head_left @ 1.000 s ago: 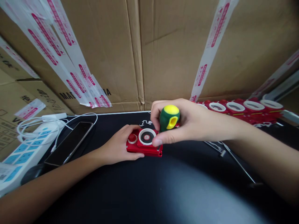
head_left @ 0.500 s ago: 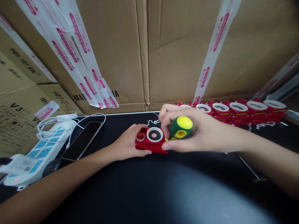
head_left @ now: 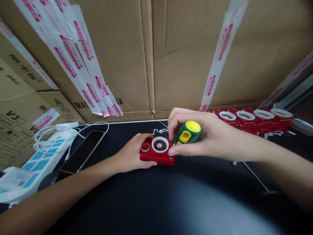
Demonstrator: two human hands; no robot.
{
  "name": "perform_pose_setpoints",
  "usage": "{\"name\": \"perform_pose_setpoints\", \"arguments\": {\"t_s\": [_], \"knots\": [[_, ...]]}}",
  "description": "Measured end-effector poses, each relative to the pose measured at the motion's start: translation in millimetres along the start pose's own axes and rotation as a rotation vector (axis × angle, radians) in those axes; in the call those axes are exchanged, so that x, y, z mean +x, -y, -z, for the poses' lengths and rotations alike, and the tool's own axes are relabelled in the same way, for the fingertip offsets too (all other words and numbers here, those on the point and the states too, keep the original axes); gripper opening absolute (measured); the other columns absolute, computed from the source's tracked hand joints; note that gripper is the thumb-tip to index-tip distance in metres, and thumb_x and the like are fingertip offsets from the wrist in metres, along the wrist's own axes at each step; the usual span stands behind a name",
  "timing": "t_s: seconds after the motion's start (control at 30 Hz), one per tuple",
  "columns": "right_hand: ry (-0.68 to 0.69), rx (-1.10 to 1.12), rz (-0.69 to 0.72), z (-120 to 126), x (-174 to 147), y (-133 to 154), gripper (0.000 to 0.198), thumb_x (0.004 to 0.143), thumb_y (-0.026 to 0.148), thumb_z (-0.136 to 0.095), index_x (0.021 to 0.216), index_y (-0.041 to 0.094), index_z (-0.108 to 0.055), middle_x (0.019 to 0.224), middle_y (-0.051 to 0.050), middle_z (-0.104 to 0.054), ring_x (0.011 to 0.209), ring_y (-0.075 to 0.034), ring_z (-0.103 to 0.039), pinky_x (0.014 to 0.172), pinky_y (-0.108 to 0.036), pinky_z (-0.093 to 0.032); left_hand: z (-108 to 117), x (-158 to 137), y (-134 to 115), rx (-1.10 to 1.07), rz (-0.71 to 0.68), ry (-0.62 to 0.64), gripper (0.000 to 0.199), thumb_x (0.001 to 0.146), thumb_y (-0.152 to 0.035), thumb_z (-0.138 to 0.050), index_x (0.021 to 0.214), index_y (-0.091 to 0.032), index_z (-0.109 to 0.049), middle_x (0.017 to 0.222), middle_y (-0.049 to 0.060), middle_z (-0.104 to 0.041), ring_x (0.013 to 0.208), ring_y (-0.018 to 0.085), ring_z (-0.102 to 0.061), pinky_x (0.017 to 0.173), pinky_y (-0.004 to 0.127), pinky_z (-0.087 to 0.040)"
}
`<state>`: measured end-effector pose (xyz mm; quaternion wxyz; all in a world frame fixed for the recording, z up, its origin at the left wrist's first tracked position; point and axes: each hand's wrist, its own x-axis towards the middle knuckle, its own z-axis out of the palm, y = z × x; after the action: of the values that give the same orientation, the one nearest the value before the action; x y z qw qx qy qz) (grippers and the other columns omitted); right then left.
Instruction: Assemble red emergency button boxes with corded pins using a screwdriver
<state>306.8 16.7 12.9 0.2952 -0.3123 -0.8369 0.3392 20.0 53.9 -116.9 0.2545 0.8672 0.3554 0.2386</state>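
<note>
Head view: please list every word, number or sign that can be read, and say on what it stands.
"V3": left cardboard box.
"MA…" and "…A", middle hidden by tape: back cardboard box.
Pink print on the tape strips: too blurred to read.
Small print on the power strip label: too small.
Red toy camera, screwdriver: no text seen.

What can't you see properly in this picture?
- Head view: the screwdriver tip, hidden behind the right hand.
- The red toy left end, covered by the left hand.
- Print on the cardboard boxes, too small and cut off by the edge.
</note>
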Motion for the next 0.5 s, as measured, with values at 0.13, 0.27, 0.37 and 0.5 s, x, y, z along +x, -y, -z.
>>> {"name": "perform_pose_setpoints", "arguments": {"t_s": [0.13,0.27,0.37,0.5], "knots": [[-0.048,-0.026,-0.087,3.6,2.5,-6.1,0.034,0.074,0.034,-0.099,0.091,0.023,-0.071,0.086,0.004,-0.071,0.078,-0.016,-0.064,0.066,-0.028,-0.048,-0.3,0.6,-0.6,0.020,0.006,0.005,0.085,0.075,-0.049,-0.096,0.144,-0.027,-0.050,0.138,0.012,-0.065,0.126,0.037,-0.066,0.110,0.058,-0.054],[0.018,0.268,-0.056,9.4,4.0,-9.5,0.039,0.079,0.023,-0.096,0.108,0.020,-0.070,0.100,-0.001,-0.078,0.092,-0.019,-0.073,0.080,-0.029,-0.057,-1.4,-0.3,-0.5,-0.019,0.064,0.005,0.085,0.074,-0.047,-0.096,0.144,-0.028,-0.052,0.138,0.011,-0.065,0.125,0.035,-0.067,0.110,0.056,-0.054],[0.249,0.539,0.002,10.5,4.4,-15.1,0.034,0.091,0.004,-0.077,0.119,0.018,-0.064,0.112,-0.005,-0.078,0.111,-0.020,-0.073,0.098,-0.036,-0.057,-2.4,-1.5,1.0,-0.037,0.089,0.006,0.084,0.074,-0.046,-0.097,0.144,-0.030,-0.053,0.138,0.009,-0.065,0.124,0.034,-0.068,0.110,0.056,-0.054],[0.327,0.692,0.013,4.8,6.2,-24.3,0.022,0.091,0.007,-0.074,0.105,0.019,-0.062,0.092,0.001,-0.064,0.095,-0.016,-0.064,0.085,-0.031,-0.053,-2.5,-2.0,2.2,-0.025,0.071,-0.002,0.087,0.074,-0.046,-0.097,0.146,-0.030,-0.051,0.139,0.010,-0.065,0.125,0.035,-0.067,0.111,0.056,-0.053]]}}
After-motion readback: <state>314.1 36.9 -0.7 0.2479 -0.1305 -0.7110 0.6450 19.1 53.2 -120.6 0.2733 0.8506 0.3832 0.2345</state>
